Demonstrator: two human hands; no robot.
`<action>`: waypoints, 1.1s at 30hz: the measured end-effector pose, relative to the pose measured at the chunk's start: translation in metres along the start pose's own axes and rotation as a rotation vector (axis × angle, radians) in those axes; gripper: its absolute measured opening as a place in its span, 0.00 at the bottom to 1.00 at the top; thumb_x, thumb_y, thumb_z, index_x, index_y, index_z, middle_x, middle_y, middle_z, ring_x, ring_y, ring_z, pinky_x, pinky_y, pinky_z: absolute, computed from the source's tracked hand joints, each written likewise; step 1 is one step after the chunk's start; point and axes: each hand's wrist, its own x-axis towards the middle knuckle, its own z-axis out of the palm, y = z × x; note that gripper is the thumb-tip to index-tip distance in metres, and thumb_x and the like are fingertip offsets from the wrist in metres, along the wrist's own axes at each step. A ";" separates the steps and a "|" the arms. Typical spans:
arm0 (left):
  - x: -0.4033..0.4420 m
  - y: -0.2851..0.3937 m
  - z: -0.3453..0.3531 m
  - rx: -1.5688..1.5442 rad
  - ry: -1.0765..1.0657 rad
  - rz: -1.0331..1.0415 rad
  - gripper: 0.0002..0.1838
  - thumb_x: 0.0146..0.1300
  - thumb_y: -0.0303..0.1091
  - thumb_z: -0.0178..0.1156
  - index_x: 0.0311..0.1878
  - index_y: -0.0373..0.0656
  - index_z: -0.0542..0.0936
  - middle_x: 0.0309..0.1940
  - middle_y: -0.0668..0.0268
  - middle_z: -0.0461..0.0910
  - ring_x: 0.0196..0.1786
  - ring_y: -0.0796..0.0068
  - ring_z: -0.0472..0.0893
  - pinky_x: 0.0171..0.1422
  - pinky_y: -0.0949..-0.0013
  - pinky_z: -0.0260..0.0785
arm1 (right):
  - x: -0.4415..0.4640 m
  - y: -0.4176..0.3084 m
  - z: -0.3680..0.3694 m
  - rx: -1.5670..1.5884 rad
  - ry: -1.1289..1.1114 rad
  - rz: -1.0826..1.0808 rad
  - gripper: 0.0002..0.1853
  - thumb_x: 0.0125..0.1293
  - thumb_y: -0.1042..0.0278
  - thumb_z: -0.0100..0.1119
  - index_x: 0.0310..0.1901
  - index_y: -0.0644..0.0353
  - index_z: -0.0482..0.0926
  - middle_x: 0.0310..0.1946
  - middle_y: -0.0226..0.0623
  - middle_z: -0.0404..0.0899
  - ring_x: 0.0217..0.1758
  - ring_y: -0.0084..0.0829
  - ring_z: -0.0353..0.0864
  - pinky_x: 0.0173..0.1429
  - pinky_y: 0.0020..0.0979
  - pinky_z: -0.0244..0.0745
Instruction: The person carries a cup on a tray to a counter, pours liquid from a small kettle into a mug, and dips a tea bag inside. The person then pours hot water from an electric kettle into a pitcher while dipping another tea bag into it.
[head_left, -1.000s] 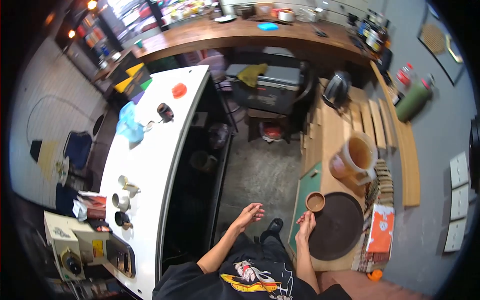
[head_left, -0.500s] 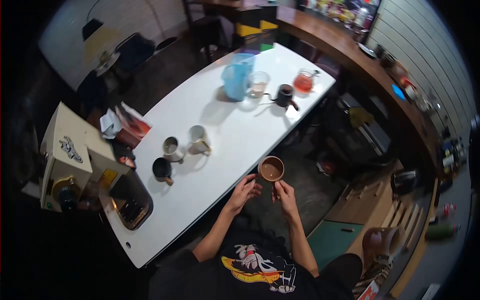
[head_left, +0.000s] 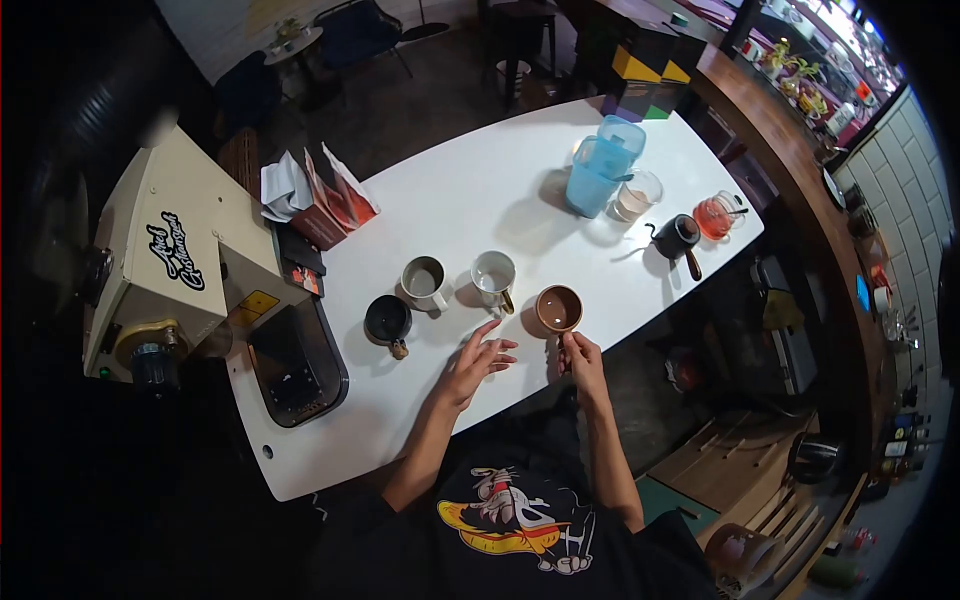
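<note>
A brown cup (head_left: 558,308) is at the white counter's near edge, its handle pinched in the fingers of my right hand (head_left: 584,368). Whether its base touches the counter I cannot tell. My left hand (head_left: 475,368) is to the left of it, fingers apart and holding nothing, just below a white mug (head_left: 493,272). Further left stand a grey-white mug (head_left: 424,281) and a black cup (head_left: 387,321) with a wooden-looking handle.
On the white counter (head_left: 420,195) stand a blue pitcher (head_left: 600,170), a glass (head_left: 637,196), a black kettle (head_left: 677,238) and a glass pot with red liquid (head_left: 716,216). A beige machine (head_left: 175,255) and red bags (head_left: 335,205) are at the left.
The view has swung left from the wooden side counter to the white one. My right hand has carried the brown cup over to the row of mugs, and my left hand came along, still empty.
</note>
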 end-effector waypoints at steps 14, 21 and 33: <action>0.035 -0.004 0.033 0.084 0.233 0.115 0.31 0.72 0.38 0.49 0.72 0.41 0.50 0.59 0.55 0.71 0.54 0.65 0.78 0.58 0.65 0.70 | 0.055 -0.013 -0.005 -0.125 -0.246 0.039 0.16 0.73 0.57 0.50 0.33 0.61 0.75 0.20 0.25 0.71 0.20 0.16 0.68 0.24 0.20 0.63; 0.041 -0.009 0.048 0.054 0.385 0.187 0.29 0.71 0.37 0.51 0.70 0.40 0.55 0.60 0.57 0.70 0.56 0.67 0.76 0.56 0.66 0.71 | 0.074 -0.023 0.001 -0.188 -0.397 0.064 0.17 0.74 0.57 0.46 0.34 0.63 0.75 0.20 0.27 0.71 0.21 0.16 0.68 0.23 0.21 0.61; 0.052 -0.001 0.029 0.094 0.517 0.238 0.29 0.70 0.36 0.52 0.70 0.40 0.56 0.59 0.59 0.71 0.55 0.70 0.76 0.55 0.69 0.70 | 0.105 -0.028 0.026 -0.184 -0.516 0.046 0.18 0.74 0.57 0.46 0.33 0.64 0.73 0.16 0.28 0.70 0.17 0.17 0.67 0.21 0.23 0.60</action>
